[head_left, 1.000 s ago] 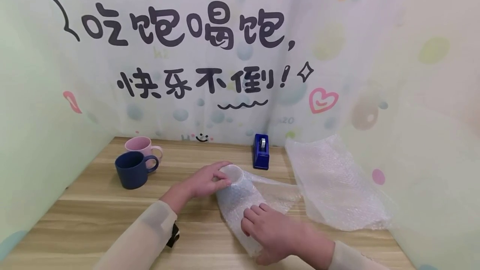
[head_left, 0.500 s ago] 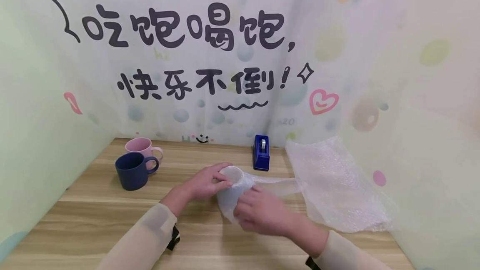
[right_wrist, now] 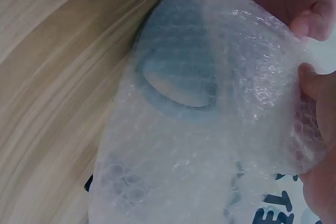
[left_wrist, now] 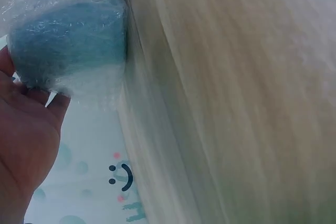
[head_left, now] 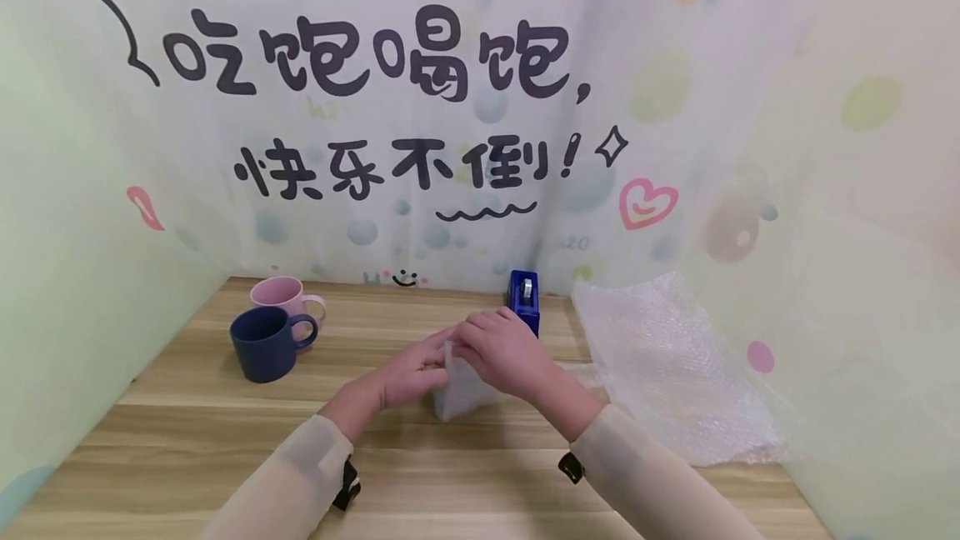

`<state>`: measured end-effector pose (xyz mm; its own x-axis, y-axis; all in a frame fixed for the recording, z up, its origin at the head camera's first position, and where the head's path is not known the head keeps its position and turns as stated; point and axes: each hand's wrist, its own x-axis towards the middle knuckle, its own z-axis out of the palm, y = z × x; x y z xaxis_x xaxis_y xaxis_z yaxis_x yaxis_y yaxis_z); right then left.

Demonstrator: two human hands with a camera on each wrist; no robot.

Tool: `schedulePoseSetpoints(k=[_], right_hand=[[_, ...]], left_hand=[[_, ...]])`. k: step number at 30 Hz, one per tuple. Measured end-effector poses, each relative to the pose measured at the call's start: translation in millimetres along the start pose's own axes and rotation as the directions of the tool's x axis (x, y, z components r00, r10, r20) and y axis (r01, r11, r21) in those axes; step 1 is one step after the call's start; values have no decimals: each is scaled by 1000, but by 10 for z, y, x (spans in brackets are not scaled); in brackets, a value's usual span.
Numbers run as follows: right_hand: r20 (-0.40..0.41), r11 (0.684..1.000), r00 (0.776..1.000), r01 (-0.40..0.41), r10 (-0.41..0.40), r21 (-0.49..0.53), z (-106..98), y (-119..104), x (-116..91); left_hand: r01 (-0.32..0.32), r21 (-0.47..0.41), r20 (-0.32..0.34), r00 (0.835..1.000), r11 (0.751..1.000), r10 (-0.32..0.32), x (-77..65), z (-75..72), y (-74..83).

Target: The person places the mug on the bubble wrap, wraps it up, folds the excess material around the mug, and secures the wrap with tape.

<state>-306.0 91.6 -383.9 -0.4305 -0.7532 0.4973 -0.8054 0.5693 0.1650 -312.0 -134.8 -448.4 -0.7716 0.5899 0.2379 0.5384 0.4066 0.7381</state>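
Note:
A light-blue mug (left_wrist: 63,40) stands near the middle of the table, wrapped in bubble wrap (right_wrist: 173,145). Its bluish form shows through the layers in both wrist views. My left hand (head_left: 408,373) grips it around the rim, thumb on the near side. My right hand (head_left: 506,352) is over the mug's top with bent fingers, holding the wrap's edge there. In the right wrist view that hand's thumb (right_wrist: 310,77) lies on the film, with the wrap drawn up around the mug. The mug's opening is hidden in the head view.
A navy mug (head_left: 264,348) stands at the left, just in front of a pink mug (head_left: 277,291). The blue tape dispenser (head_left: 523,294) is behind my right hand. Another bubble wrap sheet (head_left: 675,373) lies at the right of the wooden table (head_left: 187,457), against the wall.
My right hand has carried the near end of the bubble wrap up and over the mug's top. My left hand stays on the mug.

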Motion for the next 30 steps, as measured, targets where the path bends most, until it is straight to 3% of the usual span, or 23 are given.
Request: schedulePoseSetpoints(k=[3, 6, 10, 12, 14, 17, 21, 25, 30], right_hand=[[-27, 1000, 1000, -7, 7, 19, 60, 18, 24], [-106, 999, 994, -34, 31, -23, 99, 37, 22], [-234, 989, 969, -100, 73, -105, 49, 50, -49], [-237, 987, 968, -111, 81, -115, 1, 48, -119], [-182, 988, 980, -102, 79, -119, -34, 35, -203], [-18, 989, 996, -87, 85, -116, -48, 11, -319], [166, 993, 982, -71, 85, -91, -1, -3, -408], [204, 998, 978, -39, 47, -43, 56, 22, -438], [208, 1000, 978, 10, -12, 10, 105, 91, -417]], left_hand=[[30, -19, -13, 999, 999, -30, -10, 17, 10], [92, -39, -48, 994, 995, -94, -7, 40, 46], [139, -93, -81, 986, 986, -147, 14, 66, 90], [141, -103, -86, 985, 985, -150, 27, 73, 103], [147, -94, -93, 983, 985, -156, 32, 75, 108], [142, -51, -106, 983, 989, -147, 42, 73, 110], [154, 35, -97, 984, 988, -150, 49, 75, 101], [136, 79, -66, 989, 988, -131, 48, 83, 84], [91, 82, -85, 993, 992, -84, 49, 75, 77]])
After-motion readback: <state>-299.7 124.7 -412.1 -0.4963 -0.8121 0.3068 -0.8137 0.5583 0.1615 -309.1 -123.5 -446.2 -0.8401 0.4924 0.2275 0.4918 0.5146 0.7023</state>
